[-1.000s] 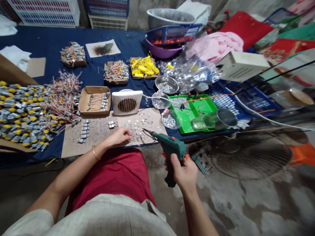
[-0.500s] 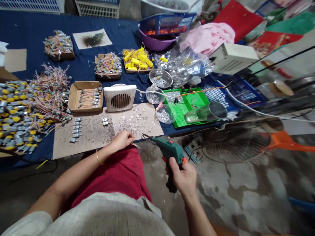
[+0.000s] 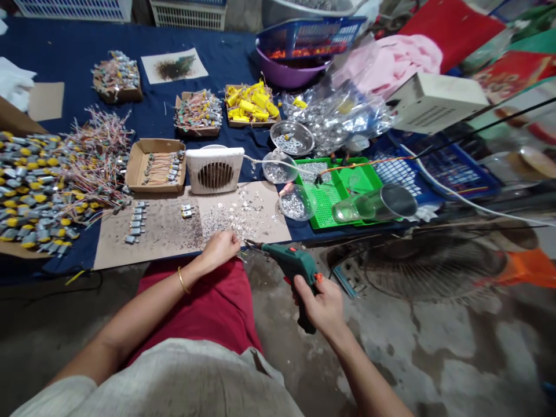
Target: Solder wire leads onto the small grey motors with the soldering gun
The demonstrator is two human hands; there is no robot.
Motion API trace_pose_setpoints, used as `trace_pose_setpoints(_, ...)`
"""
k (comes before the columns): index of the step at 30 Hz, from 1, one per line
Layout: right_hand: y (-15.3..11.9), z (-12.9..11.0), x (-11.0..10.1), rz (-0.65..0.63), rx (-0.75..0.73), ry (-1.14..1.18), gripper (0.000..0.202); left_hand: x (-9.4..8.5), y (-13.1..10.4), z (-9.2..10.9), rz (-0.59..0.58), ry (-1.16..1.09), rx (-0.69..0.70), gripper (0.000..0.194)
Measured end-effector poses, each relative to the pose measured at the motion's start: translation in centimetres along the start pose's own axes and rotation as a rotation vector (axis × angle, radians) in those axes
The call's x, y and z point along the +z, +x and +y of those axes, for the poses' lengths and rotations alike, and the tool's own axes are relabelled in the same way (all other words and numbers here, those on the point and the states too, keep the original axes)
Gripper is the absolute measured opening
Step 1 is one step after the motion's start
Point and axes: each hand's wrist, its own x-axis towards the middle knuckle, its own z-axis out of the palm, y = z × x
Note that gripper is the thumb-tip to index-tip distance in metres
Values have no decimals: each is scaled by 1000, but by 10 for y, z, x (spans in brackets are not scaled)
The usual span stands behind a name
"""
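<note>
Gripping the gun (image 3: pixel 292 260), the right hand (image 3: pixel 322 304) hides part of its handle (image 3: pixel 306 323); the left hand (image 3: pixel 219 251) pinches strands (image 3: pixel 242 254), too small to make out, near the tip (image 3: pixel 253 243).

Navy-clothed table (image 3: pixel 234 55) beyond left hand (image 3: pixel 220 250), grey wall (image 3: pixel 243 14) farther behind; patchy grey floor (image 3: pixel 473 347) below and right of right hand (image 3: pixel 324 304).

A single head-worn camera looks forward and down past the wearer's shirt (image 3: pixel 182 382) and lap (image 3: pixel 204 307), with the left hand (image 3: pixel 220 250) and right hand (image 3: pixel 322 302) near the lens at mid-frame. The wide view takes in the desk (image 3: pixel 237 61) beyond, reaching crates (image 3: pixel 189 16) cropped by the top edge, and floor (image 3: pixel 452 365) at lower right.
</note>
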Motion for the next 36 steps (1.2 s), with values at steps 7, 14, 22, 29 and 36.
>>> trace_pose_setpoints(7, 10, 2, -6, -22, -113, -25, 47, -1, -1, 5, -3, 30, -23, 18)
trace_pose_setpoints(14, 14, 5, -5, -41, -121, -13, 47, -2, -1, 8, -22, 50, -41, 19)
trace_pose_setpoints(22, 17, 0, -7, -72, -115, -27, 49, -1, 1, 6, -19, 60, -39, 18)
trace_pose_setpoints(29, 18, -2, -6, -91, -84, -44, 50, -1, 2, 5, -33, 61, -38, 18)
trace_pose_setpoints(36, 21, -7, -6, -85, -131, -47, 50, 1, 2, 4, -30, 64, -25, 17)
